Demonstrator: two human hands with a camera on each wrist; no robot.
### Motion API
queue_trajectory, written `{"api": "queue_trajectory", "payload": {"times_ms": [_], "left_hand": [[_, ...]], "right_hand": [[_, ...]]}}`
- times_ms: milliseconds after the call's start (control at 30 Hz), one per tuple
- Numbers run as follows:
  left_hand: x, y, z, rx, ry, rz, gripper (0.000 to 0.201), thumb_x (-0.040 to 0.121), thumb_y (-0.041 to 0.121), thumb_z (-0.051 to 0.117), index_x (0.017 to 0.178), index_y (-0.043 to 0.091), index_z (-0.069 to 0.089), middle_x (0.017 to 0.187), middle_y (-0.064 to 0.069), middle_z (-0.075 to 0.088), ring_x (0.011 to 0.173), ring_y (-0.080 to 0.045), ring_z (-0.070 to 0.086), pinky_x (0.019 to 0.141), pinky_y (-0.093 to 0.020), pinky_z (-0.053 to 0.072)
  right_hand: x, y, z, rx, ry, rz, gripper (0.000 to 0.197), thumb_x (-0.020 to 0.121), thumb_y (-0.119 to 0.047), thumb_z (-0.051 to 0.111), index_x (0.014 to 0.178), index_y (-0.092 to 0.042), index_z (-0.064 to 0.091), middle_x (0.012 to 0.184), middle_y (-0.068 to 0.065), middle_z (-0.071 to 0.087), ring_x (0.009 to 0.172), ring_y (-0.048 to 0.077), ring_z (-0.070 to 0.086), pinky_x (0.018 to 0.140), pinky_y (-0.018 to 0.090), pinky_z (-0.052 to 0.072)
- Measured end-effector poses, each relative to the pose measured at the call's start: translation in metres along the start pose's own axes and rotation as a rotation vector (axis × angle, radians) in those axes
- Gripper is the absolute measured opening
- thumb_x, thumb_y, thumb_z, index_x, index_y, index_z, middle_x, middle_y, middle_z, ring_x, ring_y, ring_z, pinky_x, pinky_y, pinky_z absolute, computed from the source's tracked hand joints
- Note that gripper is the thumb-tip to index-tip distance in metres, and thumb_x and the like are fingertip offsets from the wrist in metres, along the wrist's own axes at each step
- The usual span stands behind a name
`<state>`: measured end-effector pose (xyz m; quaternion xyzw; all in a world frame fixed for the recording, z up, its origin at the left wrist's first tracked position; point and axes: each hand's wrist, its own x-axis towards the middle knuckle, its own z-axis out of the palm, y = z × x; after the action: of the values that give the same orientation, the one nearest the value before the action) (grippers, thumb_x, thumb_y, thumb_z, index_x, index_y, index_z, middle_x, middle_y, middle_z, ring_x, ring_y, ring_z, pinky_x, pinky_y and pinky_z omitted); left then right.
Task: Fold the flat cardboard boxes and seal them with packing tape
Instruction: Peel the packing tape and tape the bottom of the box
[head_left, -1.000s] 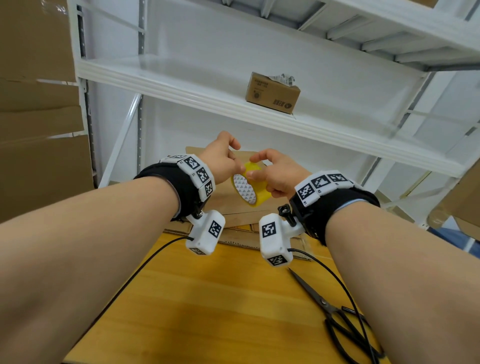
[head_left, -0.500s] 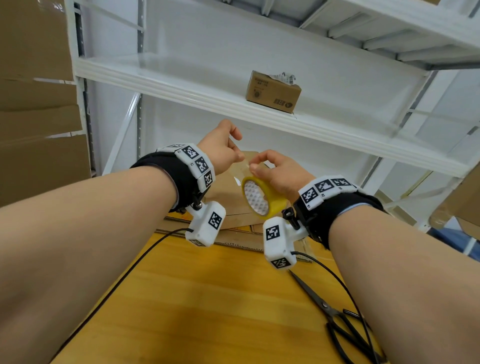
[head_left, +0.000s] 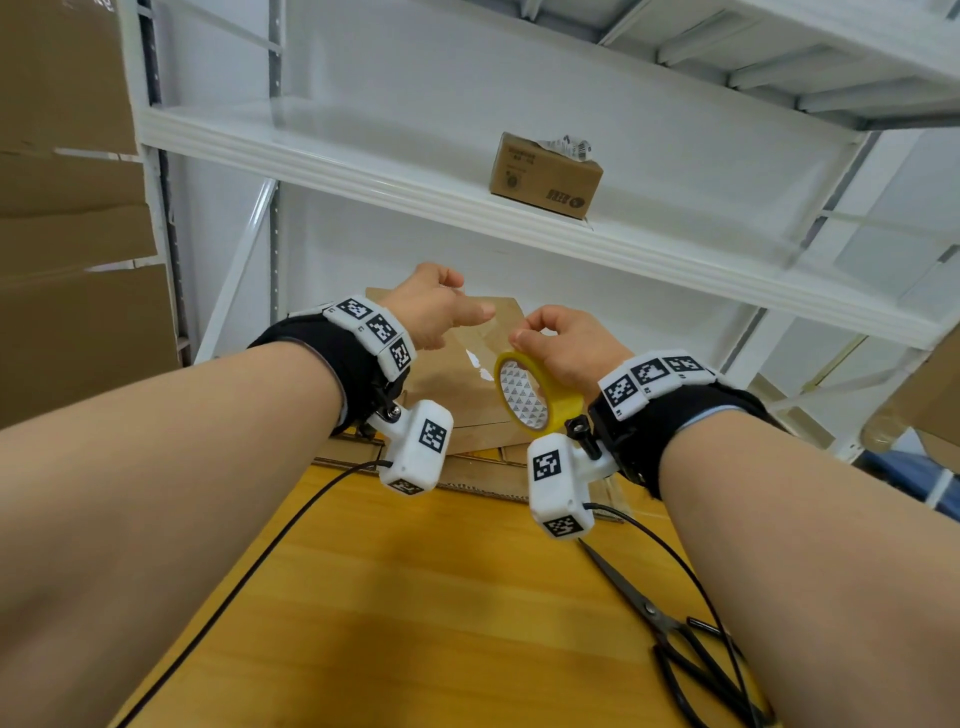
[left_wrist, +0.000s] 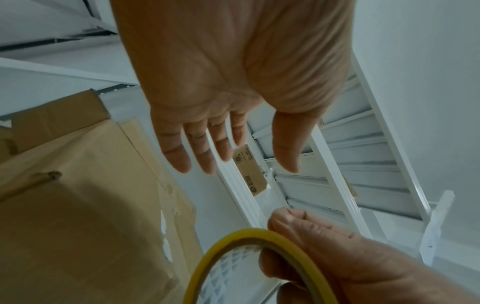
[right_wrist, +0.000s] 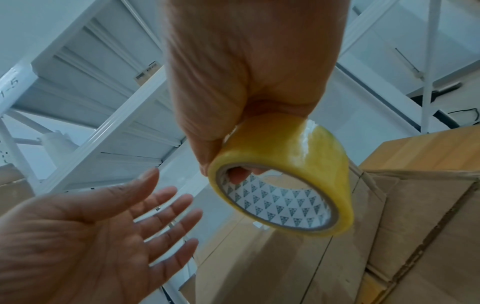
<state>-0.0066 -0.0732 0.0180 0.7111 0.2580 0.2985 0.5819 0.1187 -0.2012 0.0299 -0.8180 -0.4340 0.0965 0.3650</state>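
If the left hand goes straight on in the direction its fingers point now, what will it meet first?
Probably the edge of the white shelf, near the small cardboard box. The left hand is open, with fingers straight, and nothing nearer shows in that line, though depth is unclear.

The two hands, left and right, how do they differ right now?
The left hand is open with straight, spread fingers and holds nothing; the right hand grips the yellow tape roll, with a finger through its core. In the head view the left hand sits slightly higher than the right. Both wear black wristbands with white marker blocks.
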Motion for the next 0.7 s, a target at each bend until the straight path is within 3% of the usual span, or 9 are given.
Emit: {"api": "queue_trajectory", "payload": {"times_ms": [100,267,400,467,533,567,633,700], "left_hand": [[-0.005,-0.001,0.005,0.085,-0.159,-0.090,0.046,0.072,0.037,0.081,0.109,0.022,0.059,0.119,0.000,0.060,0.112,-0.015,0.053,0.095,-0.040,0.043],[-0.009,0.000,0.015,0.150,-0.253,-0.106,0.052,0.057,0.045,0.081,0.103,0.024,0.071,0.109,0.003,0.070,0.112,-0.016,0.058,0.081,-0.033,0.041],[-0.006,0.002,0.014,0.119,-0.145,-0.131,0.018,0.076,0.023,0.079,0.082,0.013,0.065,0.107,-0.012,0.071,0.104,-0.023,0.065,0.080,-0.033,0.049],[-0.005,0.003,0.015,0.076,-0.104,-0.152,0.015,0.082,0.011,0.073,0.084,0.011,0.058,0.106,-0.016,0.071,0.101,-0.025,0.068,0.077,-0.033,0.052],[-0.005,0.005,0.015,0.040,-0.096,-0.157,0.011,0.084,0.006,0.068,0.089,0.008,0.058,0.106,-0.017,0.070,0.101,-0.026,0.068,0.078,-0.034,0.055],[-0.005,0.006,0.016,0.032,-0.084,-0.157,0.011,0.085,0.004,0.066,0.093,0.006,0.059,0.106,-0.018,0.070,0.101,-0.027,0.068,0.082,-0.036,0.055],[-0.007,0.009,0.016,0.024,-0.023,-0.178,0.016,0.086,0.002,0.062,0.102,0.003,0.058,0.102,-0.017,0.069,0.097,-0.028,0.068,0.086,-0.039,0.055],[-0.008,0.012,0.014,0.001,0.016,-0.173,0.010,0.087,0.000,0.060,0.094,0.007,0.056,0.096,-0.014,0.065,0.085,-0.025,0.066,0.085,-0.040,0.055]], "right_hand": [[0.002,-0.003,-0.002,-0.019,0.007,-0.015,0.010,0.095,-0.032,0.061,0.095,-0.022,0.062,0.090,-0.005,0.065,0.075,0.010,0.062,0.058,0.023,0.045],[0.002,-0.009,-0.002,-0.041,-0.035,-0.034,0.010,0.097,-0.032,0.060,0.091,-0.025,0.060,0.083,-0.006,0.063,0.072,0.010,0.060,0.058,0.022,0.044],[0.002,-0.007,-0.001,-0.093,-0.032,-0.116,0.020,0.103,-0.033,0.049,0.093,-0.023,0.062,0.084,-0.008,0.061,0.080,0.012,0.058,0.069,0.026,0.044],[0.002,-0.007,-0.002,-0.110,-0.038,-0.138,0.021,0.104,-0.034,0.046,0.098,-0.024,0.064,0.091,-0.007,0.062,0.086,0.013,0.059,0.075,0.027,0.045],[0.003,-0.005,-0.001,-0.080,-0.064,-0.130,0.020,0.100,-0.042,0.050,0.111,-0.028,0.060,0.108,-0.003,0.064,0.100,0.017,0.061,0.089,0.034,0.050],[0.003,-0.005,-0.001,-0.024,-0.096,-0.109,0.029,0.094,-0.050,0.057,0.117,-0.033,0.055,0.117,-0.001,0.063,0.106,0.019,0.062,0.096,0.039,0.050],[0.002,-0.006,-0.001,0.089,-0.171,-0.052,0.066,0.071,-0.062,0.075,0.127,-0.040,0.046,0.124,0.003,0.062,0.111,0.022,0.063,0.101,0.045,0.049],[0.002,-0.008,0.000,0.086,-0.195,-0.036,0.092,0.056,-0.061,0.085,0.133,-0.038,0.040,0.126,0.005,0.059,0.114,0.023,0.060,0.102,0.045,0.048]]}}
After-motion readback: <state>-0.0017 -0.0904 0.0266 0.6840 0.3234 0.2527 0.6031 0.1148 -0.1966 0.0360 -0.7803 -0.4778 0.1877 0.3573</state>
